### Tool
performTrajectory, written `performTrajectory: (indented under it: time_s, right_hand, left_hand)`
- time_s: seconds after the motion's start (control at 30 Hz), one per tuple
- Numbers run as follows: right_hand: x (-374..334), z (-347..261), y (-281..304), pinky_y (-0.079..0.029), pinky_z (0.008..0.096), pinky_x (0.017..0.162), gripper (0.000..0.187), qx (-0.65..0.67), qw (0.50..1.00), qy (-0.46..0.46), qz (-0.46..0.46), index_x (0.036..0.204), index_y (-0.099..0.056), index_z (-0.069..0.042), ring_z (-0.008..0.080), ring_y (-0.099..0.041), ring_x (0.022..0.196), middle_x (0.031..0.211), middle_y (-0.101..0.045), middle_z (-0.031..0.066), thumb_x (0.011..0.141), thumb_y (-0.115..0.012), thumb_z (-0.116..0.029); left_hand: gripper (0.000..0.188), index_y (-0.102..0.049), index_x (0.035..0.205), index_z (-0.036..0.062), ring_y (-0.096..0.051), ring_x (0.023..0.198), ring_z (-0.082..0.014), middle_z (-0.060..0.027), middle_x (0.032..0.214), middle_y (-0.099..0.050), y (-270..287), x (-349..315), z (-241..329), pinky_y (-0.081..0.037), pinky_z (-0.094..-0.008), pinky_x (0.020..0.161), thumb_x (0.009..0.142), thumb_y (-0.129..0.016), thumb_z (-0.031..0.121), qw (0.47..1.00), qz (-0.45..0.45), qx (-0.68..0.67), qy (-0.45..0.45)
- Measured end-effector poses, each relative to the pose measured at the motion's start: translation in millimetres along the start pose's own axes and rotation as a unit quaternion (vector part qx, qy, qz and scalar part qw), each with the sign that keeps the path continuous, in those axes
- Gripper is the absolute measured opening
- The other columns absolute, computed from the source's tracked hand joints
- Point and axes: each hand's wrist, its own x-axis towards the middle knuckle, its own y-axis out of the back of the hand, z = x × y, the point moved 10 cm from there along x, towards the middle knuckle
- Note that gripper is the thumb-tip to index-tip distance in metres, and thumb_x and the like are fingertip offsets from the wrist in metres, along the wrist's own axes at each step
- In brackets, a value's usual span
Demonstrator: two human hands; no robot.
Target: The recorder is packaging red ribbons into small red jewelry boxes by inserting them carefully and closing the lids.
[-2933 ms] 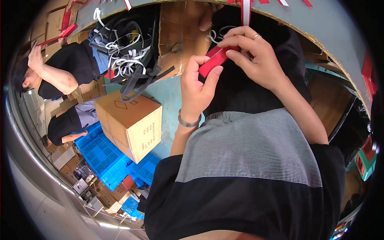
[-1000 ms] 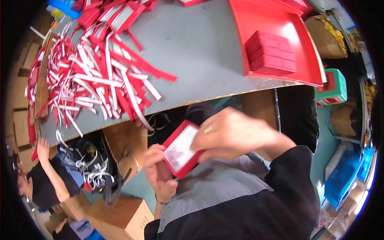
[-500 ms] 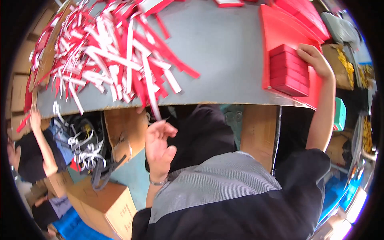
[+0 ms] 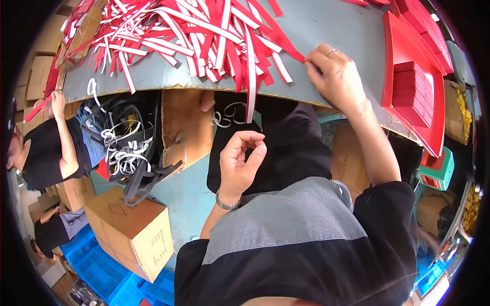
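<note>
Red-and-white strips (image 4: 204, 38) lie in a tangled pile on the grey table (image 4: 326, 25). My right hand (image 4: 337, 76), wearing a ring, is at the pile's right side, with thumb and forefinger closed on the end of a red strip (image 4: 286, 43). Lower down, in front of my body, my left hand (image 4: 240, 163) is loosely curled, thumb and fingers a little apart, with nothing visible in it. Just above it, one strip (image 4: 250, 92) hangs over the table's front edge. To the right, several red blocks (image 4: 413, 94) stand stacked in a red tray (image 4: 393, 51).
Below the table at left are dark straps and white cords (image 4: 127, 143) beside an open carton (image 4: 186, 120). A closed carton (image 4: 127, 232) stands on the floor near blue crates (image 4: 102, 260). Another person (image 4: 48, 153) is at the far left. A green stool (image 4: 438, 168) is at right.
My right hand has left the red blocks in the tray and moved left to a strip's end. My left hand's fingers have curled in. The whole view has shifted.
</note>
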Motion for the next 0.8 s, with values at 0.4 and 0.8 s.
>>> performTrajectory:
  time_s: [0.4,0.8]
  right_hand:
    - [-46.6,-203.9,43.1,-0.041,0.032,0.05,0.014,0.299,0.857,0.361,-0.213,0.07,-0.046,-0.005,0.0191,-0.053,0.054,0.06,-0.047,0.0045,0.068,-0.056,-0.015]
    - [-79.5,-171.3,-104.9,-0.047,0.0217,0.063,0.006,0.675,0.621,-0.158,-0.366,0.09,-0.06,0.003,0.0074,-0.057,0.072,0.081,-0.061,0.0022,0.086,-0.058,-0.001]
  left_hand:
    - [0.027,-0.065,0.089,0.0007,-0.06,0.073,-0.0197,-0.0117,0.086,-0.063,-0.2,-55.6,107.7,-0.047,-0.0277,0.061,0.063,-0.071,-0.002,0.908,0.013,0.309,-0.283]
    - [0.015,-0.065,0.093,-0.0009,-0.048,0.054,-0.0004,0.0027,0.067,-0.059,44.5,-83.1,-9.9,-0.037,-0.0172,0.048,0.083,-0.066,0.01,0.982,0.132,0.069,0.114]
